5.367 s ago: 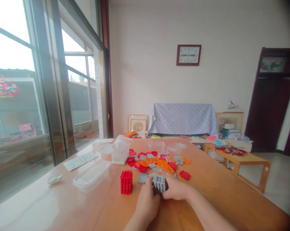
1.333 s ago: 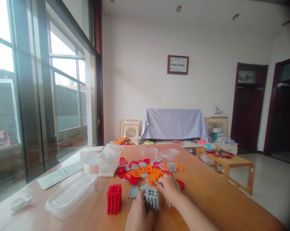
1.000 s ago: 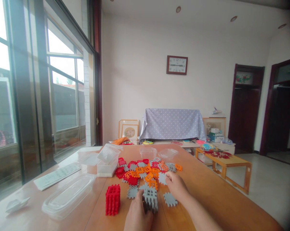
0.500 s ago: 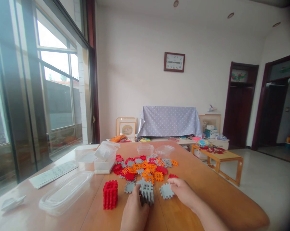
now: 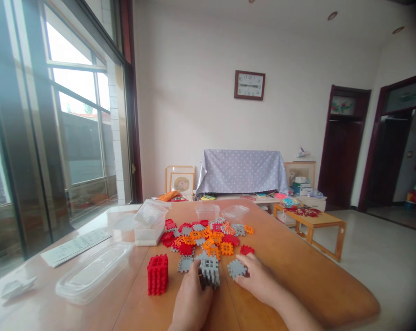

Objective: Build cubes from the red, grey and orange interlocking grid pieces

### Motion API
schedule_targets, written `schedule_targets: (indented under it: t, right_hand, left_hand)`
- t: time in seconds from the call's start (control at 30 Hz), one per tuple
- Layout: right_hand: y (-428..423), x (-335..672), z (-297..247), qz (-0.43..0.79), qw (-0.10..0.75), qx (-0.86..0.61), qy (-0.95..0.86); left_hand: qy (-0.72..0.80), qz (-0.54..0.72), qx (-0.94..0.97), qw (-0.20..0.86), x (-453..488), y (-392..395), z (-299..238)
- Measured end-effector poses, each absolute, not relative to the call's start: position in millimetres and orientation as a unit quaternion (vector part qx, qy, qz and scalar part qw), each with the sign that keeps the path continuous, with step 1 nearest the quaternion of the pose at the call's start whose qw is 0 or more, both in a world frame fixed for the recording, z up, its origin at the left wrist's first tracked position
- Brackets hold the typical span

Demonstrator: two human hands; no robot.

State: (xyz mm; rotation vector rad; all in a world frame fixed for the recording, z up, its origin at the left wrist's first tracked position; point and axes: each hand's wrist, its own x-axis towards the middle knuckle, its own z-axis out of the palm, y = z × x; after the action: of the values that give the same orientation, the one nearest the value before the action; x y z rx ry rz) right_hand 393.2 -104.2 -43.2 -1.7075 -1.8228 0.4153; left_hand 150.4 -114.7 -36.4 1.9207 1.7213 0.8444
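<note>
Grey block (image 5: 210, 270), a partly built cube of interlocking grey tiles, stands on the table (image 5: 297, 271) in the lower centre of the frame, just ahead of both hands. Left hand (image 5: 190, 301) is cupped against the block's near-left side, fingers curled up its flank and touching it; the thumb is hidden, so a firm grip cannot be confirmed. Right hand (image 5: 258, 280) lies to the right of the block, apart from it, fingertips pressing on a loose grey tile (image 5: 237, 268) that lies flat on the table just beside the block's right face. Whether that tile is pinched or merely held down cannot be told. The block stands upright with no marked long axis; the loose tile lies flat, its face up, at right angles to the block's side wall. The left hand is the nearer to the block, the right hand the nearer to the tile. A finished red cube (image 5: 157, 274) stands to the left, well clear of both hands. A heap of red, orange and grey tiles (image 5: 208, 234) lies beyond the block, towards the frame's centre.
</note>
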Motion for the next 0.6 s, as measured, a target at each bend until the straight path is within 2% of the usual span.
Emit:
schedule_targets:
  t: [0.23, 0.6]
  right_hand:
    - [-104.9, 382.7, -37.1, 0.113, 0.301, -0.665, -0.674]
    - [-107.5, 384.5, -38.9, 0.12, 0.308, -0.657, -0.678]
  left_hand:
    - [0.611, 0.319, 0.69, 0.222, 149.4, -114.9, -38.6]
    - [0.62, 0.307, 0.686, 0.226, 149.8, -118.9, -29.6]
